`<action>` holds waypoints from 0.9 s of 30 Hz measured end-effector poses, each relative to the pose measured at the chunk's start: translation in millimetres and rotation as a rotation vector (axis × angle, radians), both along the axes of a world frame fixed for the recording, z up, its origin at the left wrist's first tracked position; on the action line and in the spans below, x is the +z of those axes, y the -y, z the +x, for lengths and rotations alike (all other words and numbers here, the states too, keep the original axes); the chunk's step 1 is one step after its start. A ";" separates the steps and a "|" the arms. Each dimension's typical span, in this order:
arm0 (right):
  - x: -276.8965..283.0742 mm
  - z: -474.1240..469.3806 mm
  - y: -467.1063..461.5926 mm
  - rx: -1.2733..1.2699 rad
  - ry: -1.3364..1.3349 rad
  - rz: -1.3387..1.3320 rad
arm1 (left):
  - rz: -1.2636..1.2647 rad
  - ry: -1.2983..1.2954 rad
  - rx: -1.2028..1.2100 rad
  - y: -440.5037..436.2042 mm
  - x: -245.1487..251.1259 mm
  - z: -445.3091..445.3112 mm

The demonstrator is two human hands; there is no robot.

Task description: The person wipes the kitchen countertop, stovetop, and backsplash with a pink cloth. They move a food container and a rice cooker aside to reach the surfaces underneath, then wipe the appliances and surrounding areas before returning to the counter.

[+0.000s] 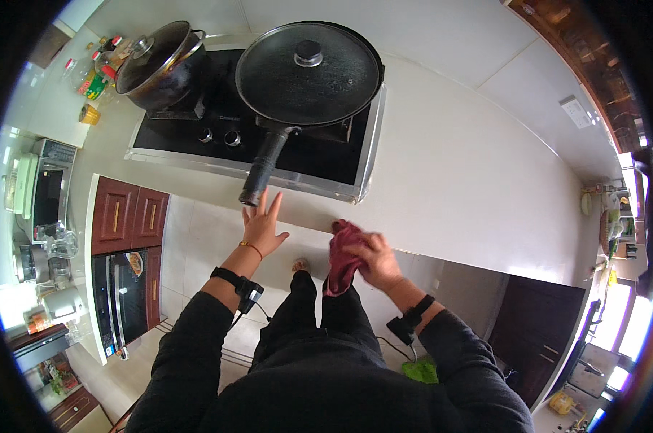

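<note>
My right hand (378, 260) grips a dark red cloth (345, 257), which hangs down at the front edge of the countertop (440, 178). Fingers spread, my left hand (264, 230) is at the end of the black handle (264, 168) of a frying pan; whether the fingertips touch it I cannot tell. The pan, under a glass lid (310, 81) with a black knob, sits on the right side of the black gas stove (310, 157). A dark, stained pot (167, 89) with a glass lid stands on the stove's left side.
Oil bottles (96, 73) and a small yellow jar (90, 114) stand beyond the pot at the left. Two control knobs (218, 136) are on the stove's front. Further left are a microwave (50, 189) and a built-in oven (123, 295). A wall socket (576, 112) is at the right.
</note>
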State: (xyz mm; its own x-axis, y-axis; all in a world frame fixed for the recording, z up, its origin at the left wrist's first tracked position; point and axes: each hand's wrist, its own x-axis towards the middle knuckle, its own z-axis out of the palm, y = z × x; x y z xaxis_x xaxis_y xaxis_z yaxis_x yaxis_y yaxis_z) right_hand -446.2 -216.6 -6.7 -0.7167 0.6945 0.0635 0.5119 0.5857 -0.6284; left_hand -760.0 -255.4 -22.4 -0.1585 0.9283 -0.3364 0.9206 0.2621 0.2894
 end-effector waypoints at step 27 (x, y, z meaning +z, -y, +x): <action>-16.6 -174.1 -30.0 -0.014 0.260 0.145 | 0.309 0.139 0.020 59.2 18.1 -48.8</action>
